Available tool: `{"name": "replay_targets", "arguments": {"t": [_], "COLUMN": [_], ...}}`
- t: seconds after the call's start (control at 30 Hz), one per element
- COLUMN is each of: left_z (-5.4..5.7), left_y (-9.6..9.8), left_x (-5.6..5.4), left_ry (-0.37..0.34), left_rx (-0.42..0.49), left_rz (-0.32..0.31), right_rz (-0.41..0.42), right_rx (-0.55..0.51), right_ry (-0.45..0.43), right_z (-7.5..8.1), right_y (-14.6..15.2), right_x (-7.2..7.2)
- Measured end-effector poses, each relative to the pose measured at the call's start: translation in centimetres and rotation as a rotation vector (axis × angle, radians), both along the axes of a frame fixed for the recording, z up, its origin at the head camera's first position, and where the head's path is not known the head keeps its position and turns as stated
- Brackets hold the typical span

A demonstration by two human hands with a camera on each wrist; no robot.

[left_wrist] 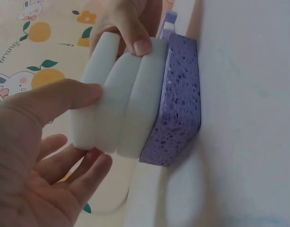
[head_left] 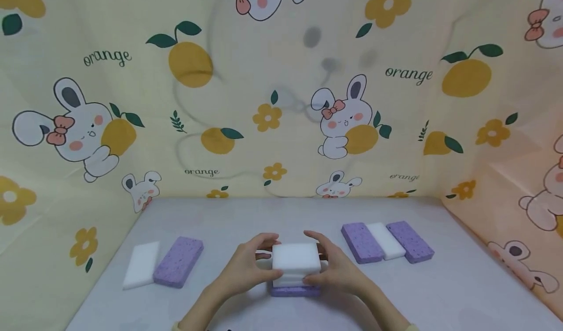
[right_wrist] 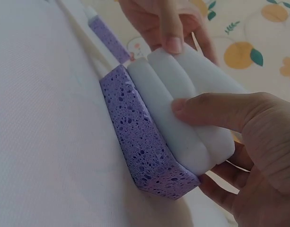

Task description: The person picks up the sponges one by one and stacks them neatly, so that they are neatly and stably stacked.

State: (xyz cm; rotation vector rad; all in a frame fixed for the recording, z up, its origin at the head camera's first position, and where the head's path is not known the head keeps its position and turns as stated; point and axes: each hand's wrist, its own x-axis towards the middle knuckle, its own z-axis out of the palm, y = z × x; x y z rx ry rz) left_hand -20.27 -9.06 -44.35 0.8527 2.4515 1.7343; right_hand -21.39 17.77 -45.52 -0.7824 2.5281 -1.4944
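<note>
Three white sponges (head_left: 295, 257): stacked atop one purple sponge (head_left: 295, 292). My left hand (head_left: 246, 266), my right hand (head_left: 340, 268): clamped on the whites, above its opposite ends. Hazard: uneven squeezing could skew the top one.

plain white sponges (head_left: 295, 257), dark-speckled purple sponges (head_left: 362, 243), pale grey table (head_left: 246, 218), cream backdrop (head_left: 246, 72) in rabbit-and-orange print
</note>
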Motion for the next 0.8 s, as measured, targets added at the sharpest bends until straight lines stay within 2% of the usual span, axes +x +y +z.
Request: {"name": "replay_targets", "arguments": {"t": [0.17, 0.4, 0.8], "left_z": [-0.18, -0.54, -0.21], "left_y": [-0.32, -0.49, -0.49], "left_x": [-0.17, -0.25, -0.31], "left_ry": [-0.005, -0.029, -0.005], "left_rx": [-0.022, -0.041, -0.041], "left_rz": [-0.014, -0.005, -0.016], "right_rz": [0.017, 0.033, 0.021], "right_rx": [-0.015, -0.026, -0.023], "right_ry": [0.023, 0.010, -0.013], "right_z": [-0.05, -0.33, -0.25], "right_y": [-0.02, 0.01, 0.02], "right_x": [-0.03, -0.10, -0.09]}}
